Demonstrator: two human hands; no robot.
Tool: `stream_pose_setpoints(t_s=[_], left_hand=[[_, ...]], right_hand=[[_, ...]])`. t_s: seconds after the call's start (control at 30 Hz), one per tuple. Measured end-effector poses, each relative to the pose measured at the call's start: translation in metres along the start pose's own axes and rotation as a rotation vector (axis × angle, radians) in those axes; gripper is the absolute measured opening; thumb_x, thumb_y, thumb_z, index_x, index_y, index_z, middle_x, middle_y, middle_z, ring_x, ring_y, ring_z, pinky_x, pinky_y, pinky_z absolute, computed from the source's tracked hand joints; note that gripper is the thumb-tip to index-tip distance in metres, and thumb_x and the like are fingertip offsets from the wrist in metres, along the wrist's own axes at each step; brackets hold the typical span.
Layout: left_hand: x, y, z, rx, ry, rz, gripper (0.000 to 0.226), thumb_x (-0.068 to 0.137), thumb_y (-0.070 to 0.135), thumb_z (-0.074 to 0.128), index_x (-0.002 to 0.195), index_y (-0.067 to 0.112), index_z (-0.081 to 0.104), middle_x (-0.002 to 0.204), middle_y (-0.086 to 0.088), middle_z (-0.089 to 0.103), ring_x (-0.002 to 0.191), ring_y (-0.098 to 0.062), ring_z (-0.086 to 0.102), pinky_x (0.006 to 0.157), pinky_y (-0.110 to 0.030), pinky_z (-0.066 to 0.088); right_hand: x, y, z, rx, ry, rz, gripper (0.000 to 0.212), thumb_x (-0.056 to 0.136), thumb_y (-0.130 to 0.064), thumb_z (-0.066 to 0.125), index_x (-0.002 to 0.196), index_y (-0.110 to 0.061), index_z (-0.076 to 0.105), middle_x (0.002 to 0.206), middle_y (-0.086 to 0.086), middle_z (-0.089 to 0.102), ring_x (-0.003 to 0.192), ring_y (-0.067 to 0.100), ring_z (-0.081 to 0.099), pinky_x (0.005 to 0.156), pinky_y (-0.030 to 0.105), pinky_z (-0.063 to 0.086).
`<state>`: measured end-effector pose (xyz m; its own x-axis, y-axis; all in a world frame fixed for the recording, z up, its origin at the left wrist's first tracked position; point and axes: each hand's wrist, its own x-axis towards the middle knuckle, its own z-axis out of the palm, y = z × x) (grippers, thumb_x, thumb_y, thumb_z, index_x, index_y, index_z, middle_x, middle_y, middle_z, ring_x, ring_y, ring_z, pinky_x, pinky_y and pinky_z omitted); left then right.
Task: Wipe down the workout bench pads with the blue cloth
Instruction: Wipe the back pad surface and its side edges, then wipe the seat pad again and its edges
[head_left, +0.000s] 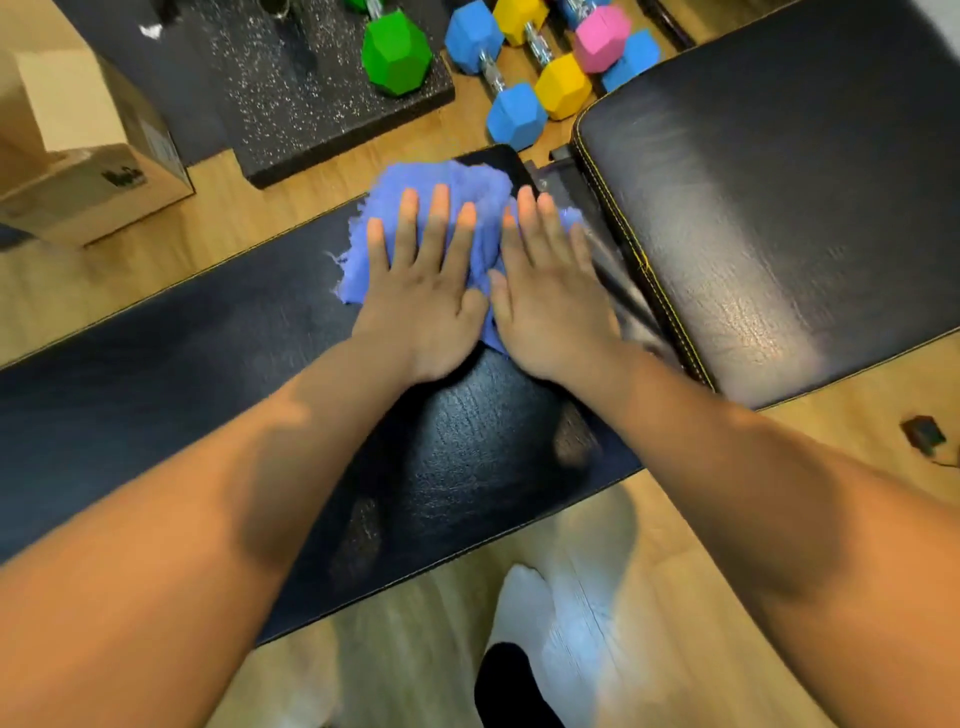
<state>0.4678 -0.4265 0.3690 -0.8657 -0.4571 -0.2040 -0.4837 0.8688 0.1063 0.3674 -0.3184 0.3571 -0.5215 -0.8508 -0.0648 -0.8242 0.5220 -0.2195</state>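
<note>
The blue cloth (467, 187) lies bunched on the far right end of the long black bench pad (156, 353). Both palms press flat on it with fingers spread: my left hand (421, 291) on the cloth's middle, my right hand (550, 296) on its right part, beside the gap to the second black pad (779, 182). That second pad has yellow stitching and lies to the right. Most of the cloth's near part is hidden under my hands.
Coloured dumbbells lie on the wooden floor beyond the bench: a green one (397, 52), a blue one (498, 78), a yellow one (545, 57) and a pink one (602, 39). A speckled black mat (311, 104) and a cardboard box (88, 150) sit at the far left. A small dark object (924, 434) lies on the right floor. My socked foot (524, 608) is below the bench.
</note>
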Motion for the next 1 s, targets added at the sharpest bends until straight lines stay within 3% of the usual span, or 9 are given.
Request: stream_pose_setpoints(t_s=[0.13, 0.23, 0.47, 0.6, 0.7, 0.77, 0.83, 0.9, 1.0], left_hand=[[-0.080, 0.034, 0.019, -0.066, 0.025, 0.033, 0.067, 0.094, 0.042, 0.017, 0.153, 0.014, 0.006, 0.161, -0.013, -0.001, 0.147, -0.035, -0.008, 0.116, -0.060, 0.003], [-0.122, 0.055, 0.029, -0.061, 0.019, 0.071, 0.065, 0.095, 0.038, 0.024, 0.153, 0.012, 0.014, 0.161, -0.015, 0.005, 0.147, -0.038, -0.001, 0.114, -0.061, 0.009], [-0.106, 0.062, 0.030, -0.094, 0.003, -0.010, 0.070, 0.090, 0.044, 0.030, 0.152, 0.013, 0.020, 0.159, -0.017, 0.010, 0.147, -0.039, 0.003, 0.112, -0.061, 0.007], [-0.066, 0.094, 0.024, -0.148, 0.024, -0.216, 0.076, 0.090, 0.054, 0.025, 0.150, 0.008, 0.018, 0.158, -0.024, 0.010, 0.145, -0.046, 0.000, 0.112, -0.066, 0.003], [-0.007, 0.127, 0.005, -0.418, 0.014, -0.335, 0.082, 0.088, 0.060, 0.016, 0.152, 0.009, 0.008, 0.159, -0.023, -0.001, 0.145, -0.042, -0.013, 0.113, -0.061, -0.012], [0.043, 0.152, -0.009, -0.734, -0.068, -0.290, 0.076, 0.094, 0.056, 0.017, 0.152, 0.015, -0.008, 0.159, -0.013, -0.017, 0.144, -0.029, -0.024, 0.114, -0.052, -0.019], [0.080, 0.173, -0.019, -0.935, -0.175, -0.203, 0.067, 0.101, 0.046, 0.025, 0.152, 0.019, -0.010, 0.158, -0.007, -0.024, 0.143, -0.022, -0.028, 0.116, -0.048, -0.016], [0.094, 0.183, -0.013, -0.809, -0.202, -0.151, 0.065, 0.102, 0.038, 0.026, 0.152, 0.018, -0.010, 0.156, -0.008, -0.029, 0.141, -0.026, -0.032, 0.117, -0.048, -0.014], [0.092, 0.178, 0.010, -0.623, -0.055, -0.057, 0.070, 0.089, 0.033, 0.013, 0.152, 0.006, -0.001, 0.157, -0.023, -0.017, 0.140, -0.043, -0.027, 0.115, -0.056, -0.010]], right_hand=[[-0.086, -0.004, 0.000, 0.004, -0.066, -0.012, 0.061, 0.097, -0.035, 0.016, 0.148, -0.003, 0.022, 0.158, 0.020, 0.014, 0.147, 0.034, 0.009, 0.117, 0.053, 0.014], [-0.128, -0.001, 0.002, 0.069, -0.057, -0.056, 0.056, 0.094, -0.032, 0.031, 0.141, -0.004, 0.042, 0.155, 0.018, 0.024, 0.146, 0.033, 0.018, 0.115, 0.054, 0.021], [-0.110, 0.030, -0.002, 0.121, 0.042, -0.240, 0.044, 0.093, -0.024, 0.039, 0.128, -0.004, 0.056, 0.142, 0.014, 0.049, 0.136, 0.029, 0.041, 0.110, 0.046, 0.029], [-0.068, 0.074, -0.018, 0.109, 0.103, -0.355, 0.037, 0.091, -0.007, 0.044, 0.121, 0.005, 0.059, 0.134, 0.022, 0.054, 0.132, 0.039, 0.044, 0.109, 0.051, 0.034], [-0.020, 0.108, -0.055, 0.048, 0.187, -0.318, 0.035, 0.090, -0.005, 0.045, 0.120, 0.007, 0.058, 0.133, 0.025, 0.054, 0.129, 0.044, 0.044, 0.107, 0.057, 0.036], [0.009, 0.131, -0.088, -0.098, 0.291, -0.276, 0.038, 0.090, -0.003, 0.046, 0.126, 0.005, 0.054, 0.138, 0.027, 0.048, 0.132, 0.044, 0.040, 0.110, 0.056, 0.029], [0.033, 0.154, -0.107, -0.170, 0.311, -0.163, 0.047, 0.091, -0.006, 0.044, 0.137, 0.000, 0.045, 0.147, 0.027, 0.036, 0.139, 0.043, 0.028, 0.114, 0.057, 0.020], [0.045, 0.166, -0.098, -0.083, 0.168, -0.041, 0.053, 0.095, -0.023, 0.036, 0.145, -0.004, 0.034, 0.154, 0.024, 0.025, 0.144, 0.040, 0.017, 0.116, 0.057, 0.018], [0.043, 0.170, -0.060, -0.065, -0.019, 0.035, 0.062, 0.099, -0.042, 0.021, 0.150, -0.008, 0.023, 0.158, 0.018, 0.014, 0.147, 0.033, 0.008, 0.119, 0.049, 0.009]])
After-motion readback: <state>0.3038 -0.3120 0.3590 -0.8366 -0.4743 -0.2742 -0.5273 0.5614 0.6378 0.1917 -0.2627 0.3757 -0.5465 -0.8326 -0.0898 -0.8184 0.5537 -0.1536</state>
